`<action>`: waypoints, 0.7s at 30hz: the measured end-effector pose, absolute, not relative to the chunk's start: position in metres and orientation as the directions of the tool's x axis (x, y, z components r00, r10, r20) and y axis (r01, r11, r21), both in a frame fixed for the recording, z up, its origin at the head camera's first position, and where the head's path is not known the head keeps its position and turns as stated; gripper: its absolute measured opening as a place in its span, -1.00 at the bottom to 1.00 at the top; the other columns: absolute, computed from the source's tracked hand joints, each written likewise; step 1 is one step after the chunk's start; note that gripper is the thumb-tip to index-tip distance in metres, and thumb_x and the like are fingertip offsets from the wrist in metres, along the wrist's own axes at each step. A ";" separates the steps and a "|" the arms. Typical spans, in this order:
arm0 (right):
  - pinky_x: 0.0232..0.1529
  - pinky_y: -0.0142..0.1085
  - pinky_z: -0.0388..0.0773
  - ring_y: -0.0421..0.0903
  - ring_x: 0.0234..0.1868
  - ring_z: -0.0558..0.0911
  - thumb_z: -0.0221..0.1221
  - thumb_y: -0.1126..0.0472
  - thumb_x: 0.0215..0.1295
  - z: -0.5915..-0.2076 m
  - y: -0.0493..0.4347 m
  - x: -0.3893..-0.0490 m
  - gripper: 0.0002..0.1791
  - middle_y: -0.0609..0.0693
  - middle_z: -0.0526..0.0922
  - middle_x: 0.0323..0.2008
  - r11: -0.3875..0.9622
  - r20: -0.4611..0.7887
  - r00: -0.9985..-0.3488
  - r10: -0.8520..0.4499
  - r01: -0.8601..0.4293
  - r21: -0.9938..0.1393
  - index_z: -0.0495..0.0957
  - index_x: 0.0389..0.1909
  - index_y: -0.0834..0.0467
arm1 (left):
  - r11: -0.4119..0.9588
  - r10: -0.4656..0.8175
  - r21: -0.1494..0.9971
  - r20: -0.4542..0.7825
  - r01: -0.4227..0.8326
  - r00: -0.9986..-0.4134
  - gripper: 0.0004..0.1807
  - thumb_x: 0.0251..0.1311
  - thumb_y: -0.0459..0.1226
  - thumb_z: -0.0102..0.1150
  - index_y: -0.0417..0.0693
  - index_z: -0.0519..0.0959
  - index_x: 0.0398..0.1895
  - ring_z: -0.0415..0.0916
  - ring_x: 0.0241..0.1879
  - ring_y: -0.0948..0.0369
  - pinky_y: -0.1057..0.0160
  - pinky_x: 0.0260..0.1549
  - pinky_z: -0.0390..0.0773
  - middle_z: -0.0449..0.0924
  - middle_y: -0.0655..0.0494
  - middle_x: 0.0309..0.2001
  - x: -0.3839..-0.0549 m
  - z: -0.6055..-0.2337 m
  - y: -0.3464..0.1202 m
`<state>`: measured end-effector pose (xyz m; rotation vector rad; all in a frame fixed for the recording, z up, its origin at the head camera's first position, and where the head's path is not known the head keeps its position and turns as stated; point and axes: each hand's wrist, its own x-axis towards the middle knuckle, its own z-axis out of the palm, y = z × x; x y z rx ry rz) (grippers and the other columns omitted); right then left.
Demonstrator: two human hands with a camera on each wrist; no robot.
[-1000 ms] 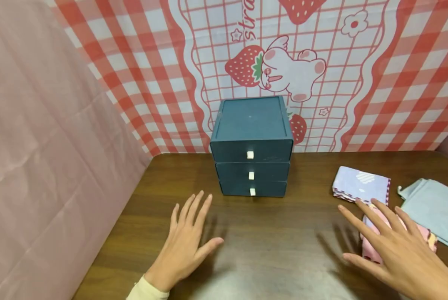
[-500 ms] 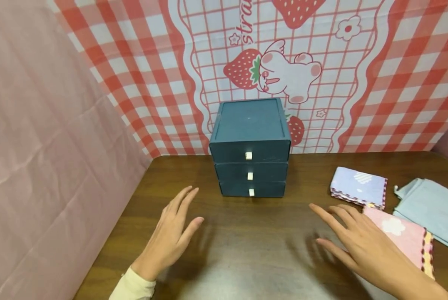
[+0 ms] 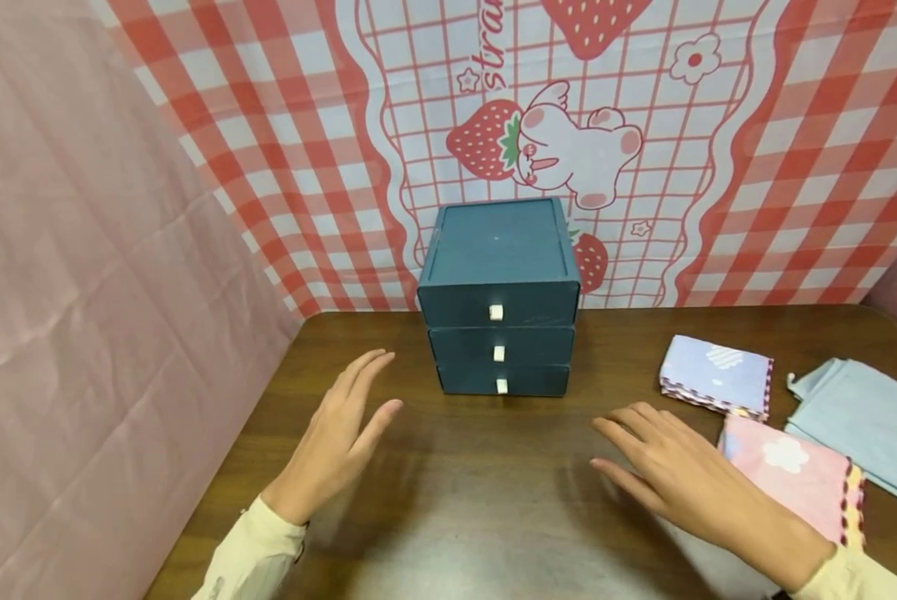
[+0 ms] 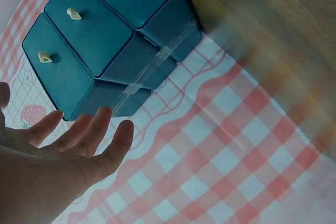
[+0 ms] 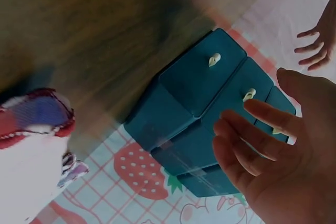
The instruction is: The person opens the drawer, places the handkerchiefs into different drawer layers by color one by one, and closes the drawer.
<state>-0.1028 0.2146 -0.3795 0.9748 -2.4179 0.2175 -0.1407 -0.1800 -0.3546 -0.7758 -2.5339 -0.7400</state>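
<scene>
My left hand [image 3: 336,433] hovers over the table to the front left of a dark teal drawer unit [image 3: 497,242], fingers fairly straight and thumb apart, holding nothing. My right hand [image 3: 674,467] hangs over the table on the other side, fingers relaxed and slightly bent, also holding nothing. Beside it lies a folded pink cloth [image 3: 786,467] with a white flower shape. All three drawers of the unit are closed, each with a small white knob [image 3: 497,312]. The right wrist view shows the relaxed fingers [image 5: 252,145] overlapping the drawer fronts.
A folded lavender cloth [image 3: 719,371] and a light blue folded cloth [image 3: 861,425] lie at the right of the brown wooden table [image 3: 486,500]. A red checked strawberry curtain [image 3: 328,167] hangs behind the unit; a pink drape [image 3: 118,317] closes off the left side.
My right hand has moved left, off the pink cloth, which now shows more fully. My left hand has shifted slightly left and turned more on edge. The drawer unit stays put.
</scene>
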 end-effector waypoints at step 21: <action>-0.24 -0.17 0.61 -0.12 -0.23 0.60 0.28 0.04 0.32 -0.358 0.190 -0.131 -0.61 -0.03 0.66 -0.22 0.682 0.505 -0.578 -0.641 -0.731 0.029 0.62 0.03 0.21 | 0.580 0.443 0.436 0.541 0.688 -0.715 -0.44 0.53 -0.07 -0.09 0.08 0.19 0.52 0.08 0.46 0.22 0.05 0.40 0.18 0.11 0.19 0.50 -0.178 -0.339 -0.157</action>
